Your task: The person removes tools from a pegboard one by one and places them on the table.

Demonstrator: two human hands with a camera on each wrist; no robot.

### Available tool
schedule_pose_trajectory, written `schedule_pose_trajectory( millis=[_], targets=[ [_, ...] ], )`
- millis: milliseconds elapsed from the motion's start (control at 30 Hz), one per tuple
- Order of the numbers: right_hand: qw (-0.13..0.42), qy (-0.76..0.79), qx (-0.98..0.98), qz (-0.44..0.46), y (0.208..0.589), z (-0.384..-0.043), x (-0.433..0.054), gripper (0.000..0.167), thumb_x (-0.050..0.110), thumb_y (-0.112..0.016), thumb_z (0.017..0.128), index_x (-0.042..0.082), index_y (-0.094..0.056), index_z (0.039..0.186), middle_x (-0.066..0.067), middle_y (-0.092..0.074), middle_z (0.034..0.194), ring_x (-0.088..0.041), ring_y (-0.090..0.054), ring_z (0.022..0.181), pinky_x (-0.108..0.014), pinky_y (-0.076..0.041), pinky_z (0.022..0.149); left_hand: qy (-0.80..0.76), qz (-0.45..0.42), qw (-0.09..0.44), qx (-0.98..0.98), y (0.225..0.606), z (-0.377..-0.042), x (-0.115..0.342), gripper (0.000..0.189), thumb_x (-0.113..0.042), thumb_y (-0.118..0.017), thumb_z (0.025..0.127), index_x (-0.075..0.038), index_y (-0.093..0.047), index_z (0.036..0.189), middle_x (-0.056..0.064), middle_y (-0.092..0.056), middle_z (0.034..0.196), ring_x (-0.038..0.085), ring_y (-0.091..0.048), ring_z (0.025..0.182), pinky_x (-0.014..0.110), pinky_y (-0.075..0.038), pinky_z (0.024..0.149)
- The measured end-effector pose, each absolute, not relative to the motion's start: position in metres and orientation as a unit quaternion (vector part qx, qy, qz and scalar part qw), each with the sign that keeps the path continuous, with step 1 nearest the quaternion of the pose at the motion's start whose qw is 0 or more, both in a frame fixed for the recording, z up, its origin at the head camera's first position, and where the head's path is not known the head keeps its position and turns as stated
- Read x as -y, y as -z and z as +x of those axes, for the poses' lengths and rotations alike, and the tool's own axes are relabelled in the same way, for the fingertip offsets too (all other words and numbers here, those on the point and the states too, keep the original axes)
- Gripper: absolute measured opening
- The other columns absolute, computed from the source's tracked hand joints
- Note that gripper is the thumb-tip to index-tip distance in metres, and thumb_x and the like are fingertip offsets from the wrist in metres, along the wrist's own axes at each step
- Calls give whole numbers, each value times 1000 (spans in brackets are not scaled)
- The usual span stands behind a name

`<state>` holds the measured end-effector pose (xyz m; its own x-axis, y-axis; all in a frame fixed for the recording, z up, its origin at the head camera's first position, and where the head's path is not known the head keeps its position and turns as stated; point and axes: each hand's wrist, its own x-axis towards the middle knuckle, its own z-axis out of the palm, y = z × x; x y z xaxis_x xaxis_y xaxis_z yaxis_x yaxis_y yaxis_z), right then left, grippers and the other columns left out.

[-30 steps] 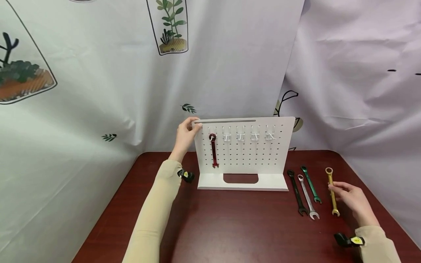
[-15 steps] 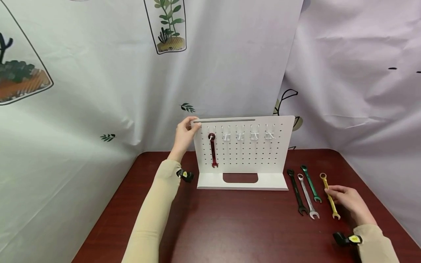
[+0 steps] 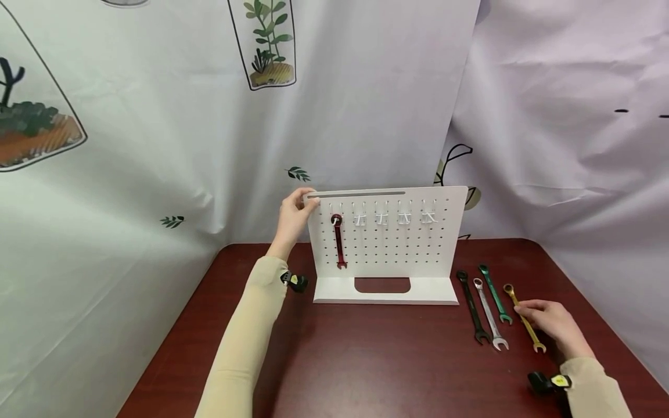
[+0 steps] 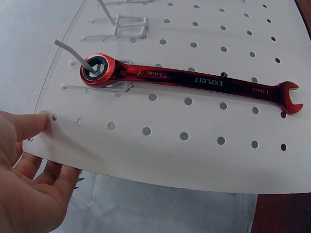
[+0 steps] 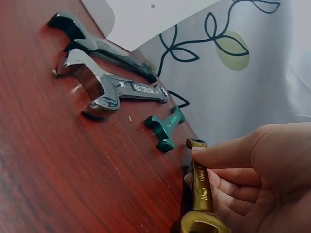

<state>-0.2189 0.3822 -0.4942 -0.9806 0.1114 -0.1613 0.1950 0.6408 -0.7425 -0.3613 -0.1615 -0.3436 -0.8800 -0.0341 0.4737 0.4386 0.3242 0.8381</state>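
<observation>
My left hand (image 3: 294,217) grips the top left corner of a white pegboard (image 3: 387,247), thumb in front and fingers behind, as the left wrist view shows. A red ratcheting combination wrench (image 4: 194,81) hangs by its ring end from the leftmost hook. Over at the right side of the table, my right hand (image 3: 555,324) pinches a gold combination wrench (image 3: 524,321) by its shaft, between thumb and fingers. The gold wrench slants, ring end up and to the left. Beside it lie a green wrench (image 3: 494,294), a silver wrench (image 3: 490,313) and a black wrench (image 3: 473,306).
Several white wire hooks (image 3: 405,216) line the upper part of the pegboard to the right of the red wrench. The board stands on its white base (image 3: 334,290) near the back of the dark red table (image 3: 376,360). A printed curtain (image 3: 366,104) hangs behind.
The gold wrench has tilted, its ring end swinging left and downward in the head view while my right hand shifts slightly left. My left hand keeps its grip on the pegboard corner.
</observation>
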Motion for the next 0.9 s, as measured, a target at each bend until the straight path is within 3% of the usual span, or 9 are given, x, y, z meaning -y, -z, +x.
schedule_pose_trajectory(
  millis=[167, 433, 900],
  targets=[
    [47, 383, -919, 84, 492, -220, -380, 58, 40, -60, 101, -14, -61, 123, -28, -63, 111, -25, -61, 86, -36, -49, 67, 564, -126, 213, 788, 344, -360, 162, 27, -24, -69, 98, -11, -67, 122, 9, -69, 105, 20, -56, 82, 33, -44, 71],
    [32, 387, -915, 105, 491, -219, -377, 52, 32, -64, 98, -16, -62, 119, -19, -68, 96, -19, -64, 74, -37, -53, 64, 558, -129, 214, 791, 344, -361, 161, 26, -24, -69, 98, -11, -67, 122, 9, -69, 105, 19, -54, 80, 33, -42, 69],
    [3, 363, -926, 103, 491, -215, -374, 44, 26, -65, 97, -14, -65, 113, -19, -69, 93, -17, -63, 71, -35, -50, 62, 562, -130, 211, 789, 343, -360, 161, 26, -24, -69, 98, -12, -67, 121, 9, -68, 101, 19, -53, 78, 33, -42, 68]
  ],
)
